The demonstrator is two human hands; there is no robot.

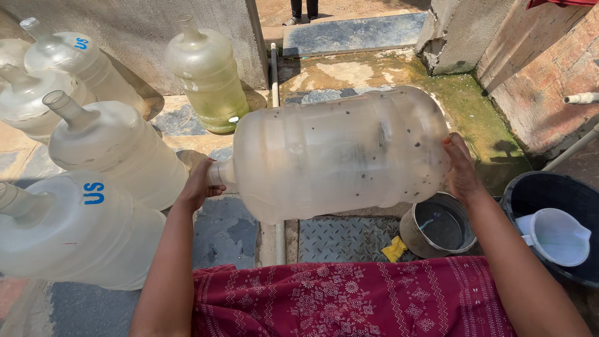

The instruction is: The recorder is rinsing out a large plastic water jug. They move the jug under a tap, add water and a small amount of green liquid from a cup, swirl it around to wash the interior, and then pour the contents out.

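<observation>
- The left hand (201,185) is cupping the neck end of a large clear water jug (337,153), fingers curled around the mouth and gripping it.
- The right hand (460,167) is pressing flat against the base of the same jug, fingers spread fairly wide and wrapping over the bottom edge.
- The jug is being held on its side between the two hands, raised above the wet paved ground (228,234), neck pointing to the person's left; its wall is showing many dark specks.
- Counting jugs: six in all. One is in the hands; five others are standing tilted or upright to the left and behind.
- Of those five, the nearest jug (75,234) is filling the lower left corner, a second jug (115,150) is leaning just behind it, two more (28,100) (81,62) are crowding the far left, and a greenish-tinted jug (209,78) is standing by the grey wall (125,25).
- One metal pot (437,228) is sitting below the right hand, holding dark water.
- One dark tub (549,193) is standing at the right edge, with one white plastic pitcher (555,236) lying inside it.
- One yellow scrap (394,248) is lying beside the pot on the metal grate (340,237).
- A red patterned cloth (349,299) is covering the person's lap.
</observation>
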